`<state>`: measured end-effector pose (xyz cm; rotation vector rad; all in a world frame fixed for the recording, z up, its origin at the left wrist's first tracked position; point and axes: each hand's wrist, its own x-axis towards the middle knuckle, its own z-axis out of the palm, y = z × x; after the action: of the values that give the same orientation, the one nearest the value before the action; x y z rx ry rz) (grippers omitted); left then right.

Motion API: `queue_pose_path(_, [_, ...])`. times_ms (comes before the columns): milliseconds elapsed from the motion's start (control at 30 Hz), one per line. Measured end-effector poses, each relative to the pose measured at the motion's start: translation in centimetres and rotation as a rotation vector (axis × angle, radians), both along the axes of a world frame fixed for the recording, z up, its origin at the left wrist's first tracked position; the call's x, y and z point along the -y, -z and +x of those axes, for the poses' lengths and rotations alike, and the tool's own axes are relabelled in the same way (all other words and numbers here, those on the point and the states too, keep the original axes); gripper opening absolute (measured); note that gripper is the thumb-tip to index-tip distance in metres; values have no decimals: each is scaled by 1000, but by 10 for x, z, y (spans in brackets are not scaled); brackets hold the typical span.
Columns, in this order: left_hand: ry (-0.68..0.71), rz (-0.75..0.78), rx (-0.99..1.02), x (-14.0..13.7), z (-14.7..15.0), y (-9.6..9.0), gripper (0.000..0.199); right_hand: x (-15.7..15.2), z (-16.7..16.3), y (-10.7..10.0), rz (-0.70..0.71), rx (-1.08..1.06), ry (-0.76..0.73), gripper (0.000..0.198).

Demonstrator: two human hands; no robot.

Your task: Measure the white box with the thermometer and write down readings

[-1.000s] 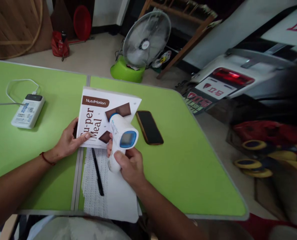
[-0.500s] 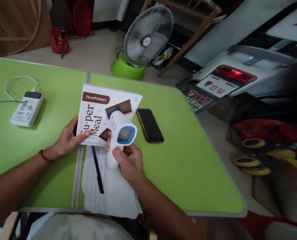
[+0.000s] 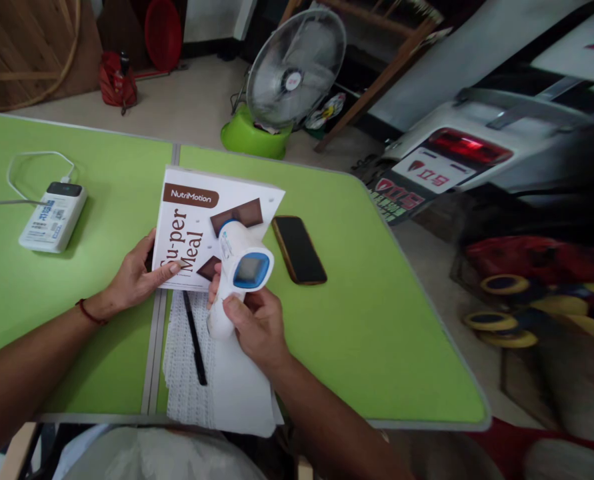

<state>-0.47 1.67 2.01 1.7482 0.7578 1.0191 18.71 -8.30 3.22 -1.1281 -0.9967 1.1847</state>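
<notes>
My left hand (image 3: 139,272) grips the lower left edge of a white box (image 3: 187,220) printed "NutriMotion" and "Su-per Meal", thumb on its front. In front of the box, my right hand (image 3: 259,323) is wrapped round the handle of a white and blue infrared thermometer (image 3: 229,267). Its screen faces me, and its body covers part of the box front. Beneath lie sheets of printed paper (image 3: 241,387) with a black pen (image 3: 195,340) on them. To the right of the box rests a dark phone (image 3: 300,250) in a brownish case.
A white power bank (image 3: 53,217) with a cable lies on the left of the green table (image 3: 377,333). Beyond the table are a fan (image 3: 297,70) on a green stool (image 3: 254,137) and a red bag (image 3: 117,80). A white scooter (image 3: 471,133) stands at the right.
Hardly anything differs. Both hands keep their hold on the box and the thermometer, and the whole view has shifted very slightly.
</notes>
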Motion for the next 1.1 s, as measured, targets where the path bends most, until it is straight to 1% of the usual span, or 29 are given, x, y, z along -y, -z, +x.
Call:
queue_pose_path(200, [5, -2, 11, 0, 1, 1, 48, 0, 1, 1, -17, -12, 10, 46])
queue_pose_path(433, [15, -12, 35, -1, 1, 1, 49, 0, 0, 0, -5, -55, -9, 45])
queue_pose_path(633, [-16, -28, 29, 0, 0, 3, 51, -1, -1, 1, 7, -73, -33, 40])
queue_pose_path(733, [-45, -47, 26, 2, 0, 5, 54, -2, 1, 1, 15, -33, -37, 38])
queue_pose_path(800, [-65, -26, 16, 1, -1, 6, 54, -4, 5, 0, 25, 44, -32, 32])
queue_pose_path(867, [-93, 28, 4, -2, -2, 8, 56, -7, 14, -3, 17, 170, -46, 25])
queue_pose_path(933, [-132, 88, -15, -6, -5, 11, 58, -10, 28, -6, -25, 329, -108, 24])
queue_pose_path(967, [-148, 108, -23, -8, -6, 13, 60, -11, 37, -7, -55, 413, -152, 26])
queue_pose_path(1033, [-173, 134, -39, -12, -9, 17, 64, -13, 55, -7, -98, 598, -214, 37])
queue_pose_path(1100, [-179, 139, -63, -16, -10, 21, 68, -13, 72, -5, -115, 812, -223, 44])
